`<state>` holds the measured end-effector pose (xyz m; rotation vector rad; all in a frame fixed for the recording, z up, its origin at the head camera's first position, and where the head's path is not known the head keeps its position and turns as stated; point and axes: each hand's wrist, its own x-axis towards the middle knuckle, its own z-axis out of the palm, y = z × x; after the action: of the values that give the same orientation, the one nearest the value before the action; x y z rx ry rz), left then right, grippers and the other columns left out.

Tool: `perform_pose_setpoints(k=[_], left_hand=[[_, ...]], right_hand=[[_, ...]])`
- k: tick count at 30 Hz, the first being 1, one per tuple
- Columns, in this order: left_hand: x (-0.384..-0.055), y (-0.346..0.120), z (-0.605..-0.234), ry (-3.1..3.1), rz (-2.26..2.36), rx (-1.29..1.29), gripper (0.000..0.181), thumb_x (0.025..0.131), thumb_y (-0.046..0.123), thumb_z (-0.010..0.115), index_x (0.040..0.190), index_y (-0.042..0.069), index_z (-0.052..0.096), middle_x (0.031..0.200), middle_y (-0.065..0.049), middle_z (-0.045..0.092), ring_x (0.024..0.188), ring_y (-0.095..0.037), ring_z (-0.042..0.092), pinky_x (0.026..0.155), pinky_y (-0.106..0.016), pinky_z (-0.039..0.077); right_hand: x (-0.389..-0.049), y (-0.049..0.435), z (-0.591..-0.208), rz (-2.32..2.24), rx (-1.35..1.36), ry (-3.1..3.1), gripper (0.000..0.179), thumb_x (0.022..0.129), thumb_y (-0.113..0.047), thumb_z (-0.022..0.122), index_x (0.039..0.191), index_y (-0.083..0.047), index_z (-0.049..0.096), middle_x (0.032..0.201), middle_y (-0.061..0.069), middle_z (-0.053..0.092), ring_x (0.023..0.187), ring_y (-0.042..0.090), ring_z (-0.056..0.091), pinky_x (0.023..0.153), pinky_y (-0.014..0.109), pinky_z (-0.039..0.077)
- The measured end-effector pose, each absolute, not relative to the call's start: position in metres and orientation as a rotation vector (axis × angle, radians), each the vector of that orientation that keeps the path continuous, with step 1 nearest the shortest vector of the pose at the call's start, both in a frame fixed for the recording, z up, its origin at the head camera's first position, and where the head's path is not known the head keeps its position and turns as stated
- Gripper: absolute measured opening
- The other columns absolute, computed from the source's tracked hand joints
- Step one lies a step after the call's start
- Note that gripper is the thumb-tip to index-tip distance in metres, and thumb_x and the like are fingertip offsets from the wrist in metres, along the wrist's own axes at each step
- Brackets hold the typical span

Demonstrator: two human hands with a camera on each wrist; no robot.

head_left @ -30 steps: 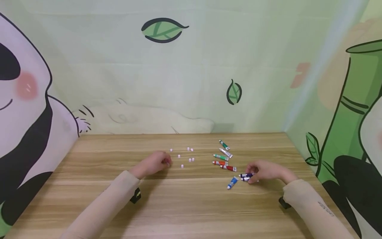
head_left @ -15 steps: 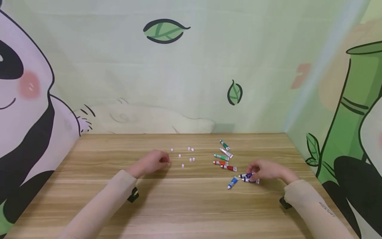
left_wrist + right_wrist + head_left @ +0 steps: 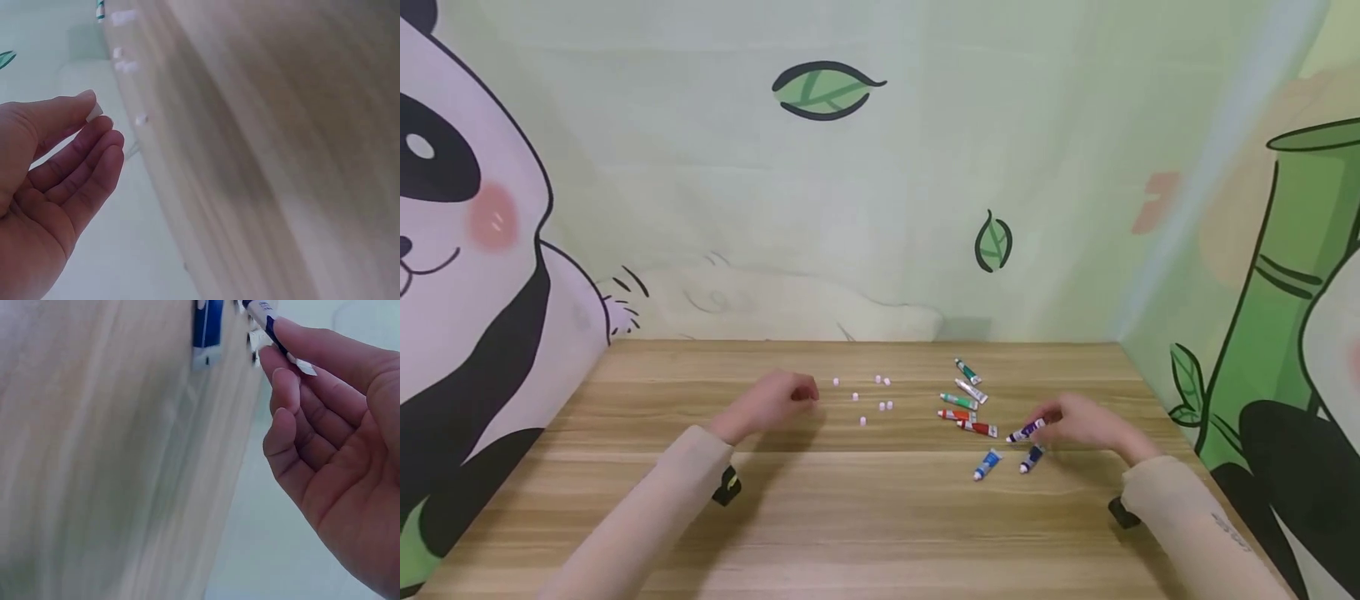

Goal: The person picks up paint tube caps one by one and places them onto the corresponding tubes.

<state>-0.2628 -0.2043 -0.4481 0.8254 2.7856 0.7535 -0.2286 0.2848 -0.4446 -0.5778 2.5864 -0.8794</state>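
On the left of the table: left hand reaches in, thumb and forefinger pinching a white piece, plain only in its wrist view.
Middle: loose white pieces, then paint tubes.
Right: right hand angles inward, pinching a purple tube near a dark blue tube.

Purple tube, white piece — both pinched.

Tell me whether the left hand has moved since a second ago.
Yes: in the head view, the left hand has shifted leftward, away from the leftmost loose white cube.
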Motion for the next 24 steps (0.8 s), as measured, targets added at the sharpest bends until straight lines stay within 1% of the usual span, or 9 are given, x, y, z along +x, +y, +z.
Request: perform_pose_setpoints(k=[2,4,6,8,11,14,18,20,24], left_hand=[[-0.265,-0.206,-0.444,2.796,0.767,0.831,0.007,0.095,0.005,0.068,0.099,0.001,0.071,0.089,-0.002,0.069,0.082,-0.015,0.062,0.077,-0.036,0.054],[-0.267,-0.208,-0.44,2.813,0.781,0.843,0.007,0.095,0.005,0.068,0.099,0.0,0.071,0.089,-0.003,0.069,0.082,-0.016,0.063,0.077,-0.036,0.055],[-0.268,-0.209,-0.436,2.831,0.795,0.845,0.008,0.095,0.006,0.068,0.099,-0.001,0.071,0.088,-0.003,0.069,0.082,-0.017,0.063,0.077,-0.037,0.055],[-0.268,-0.211,-0.433,2.843,0.806,0.83,0.008,0.095,0.008,0.068,0.099,0.001,0.071,0.088,-0.002,0.068,0.082,-0.016,0.063,0.077,-0.037,0.055],[-0.267,-0.212,-0.431,2.842,0.831,0.798,0.01,0.097,0.01,0.068,0.1,0.001,0.071,0.089,-0.001,0.068,0.083,-0.016,0.063,0.078,-0.037,0.055],[-0.267,-0.213,-0.432,2.846,0.878,0.778,0.012,0.097,0.012,0.067,0.101,0.001,0.071,0.091,-0.002,0.069,0.086,-0.017,0.064,0.079,-0.038,0.055],[-0.268,-0.211,-0.431,2.819,1.07,0.708,0.016,0.098,0.016,0.068,0.106,0.002,0.071,0.098,-0.004,0.071,0.092,-0.02,0.066,0.084,-0.041,0.055],[-0.267,-0.21,-0.426,2.787,1.194,0.653,0.021,0.098,0.018,0.068,0.11,0.002,0.07,0.102,-0.006,0.072,0.096,-0.022,0.066,0.086,-0.043,0.054],[-0.265,-0.209,-0.412,2.76,1.361,0.553,0.025,0.099,0.025,0.068,0.114,0.005,0.07,0.106,-0.006,0.072,0.099,-0.027,0.066,0.086,-0.043,0.053]], right_hand=[[-0.23,0.286,-0.441,-0.882,-0.55,2.611,0.024,0.092,-0.02,0.074,0.109,-0.004,0.073,0.096,0.002,0.07,0.086,0.018,0.062,0.075,0.036,0.052],[-0.232,0.286,-0.436,-0.879,-0.527,2.651,0.023,0.093,-0.02,0.072,0.11,-0.004,0.073,0.099,0.003,0.07,0.089,0.019,0.062,0.077,0.037,0.052],[-0.234,0.286,-0.432,-0.888,-0.507,2.692,0.023,0.094,-0.021,0.071,0.11,-0.004,0.073,0.099,0.003,0.069,0.089,0.02,0.061,0.077,0.037,0.051],[-0.237,0.286,-0.43,-0.9,-0.485,2.733,0.022,0.095,-0.021,0.071,0.111,-0.005,0.073,0.095,0.003,0.068,0.085,0.02,0.059,0.073,0.036,0.05],[-0.239,0.285,-0.428,-0.919,-0.465,2.772,0.026,0.096,-0.024,0.07,0.114,-0.005,0.073,0.092,0.003,0.066,0.082,0.02,0.057,0.072,0.035,0.048],[-0.239,0.284,-0.427,-0.954,-0.449,2.801,0.031,0.096,-0.026,0.07,0.118,-0.004,0.072,0.096,0.004,0.067,0.086,0.02,0.059,0.073,0.035,0.049],[-0.238,0.284,-0.421,-1.065,-0.392,2.848,0.035,0.096,-0.028,0.071,0.121,-0.004,0.071,0.103,0.008,0.069,0.093,0.023,0.062,0.078,0.038,0.052],[-0.238,0.283,-0.416,-1.13,-0.358,2.867,0.036,0.096,-0.029,0.071,0.122,-0.004,0.07,0.106,0.01,0.07,0.095,0.025,0.062,0.079,0.038,0.052],[-0.24,0.281,-0.406,-1.239,-0.318,2.88,0.043,0.096,-0.037,0.07,0.124,-0.004,0.069,0.111,0.012,0.07,0.096,0.025,0.061,0.079,0.036,0.053]])
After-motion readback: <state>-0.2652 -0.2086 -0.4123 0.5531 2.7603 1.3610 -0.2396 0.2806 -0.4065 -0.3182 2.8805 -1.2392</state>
